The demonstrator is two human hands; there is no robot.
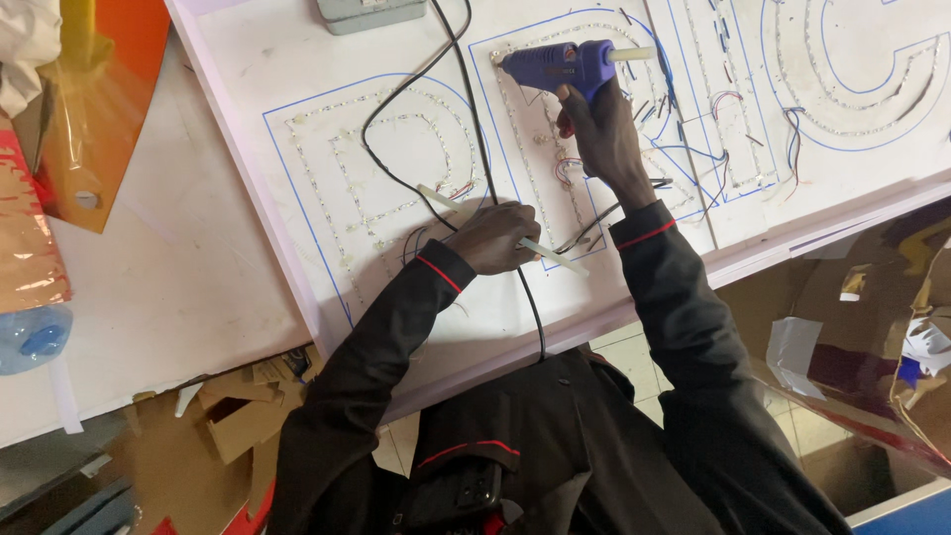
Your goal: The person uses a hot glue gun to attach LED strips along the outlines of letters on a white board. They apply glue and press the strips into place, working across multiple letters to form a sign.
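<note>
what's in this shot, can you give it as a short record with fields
surface: white board with blue letter outlines and rows of small lights
right hand: right hand grips a purple glue gun, nozzle to the picture's left
left hand: left hand holds a pale glue stick flat on the board
cable: black cord runs across the board
clothing: dark sleeves with red trim

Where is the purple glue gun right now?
In the head view, the purple glue gun is top centre, gripped in the right hand above the white sign board, nozzle pointing left.
</note>
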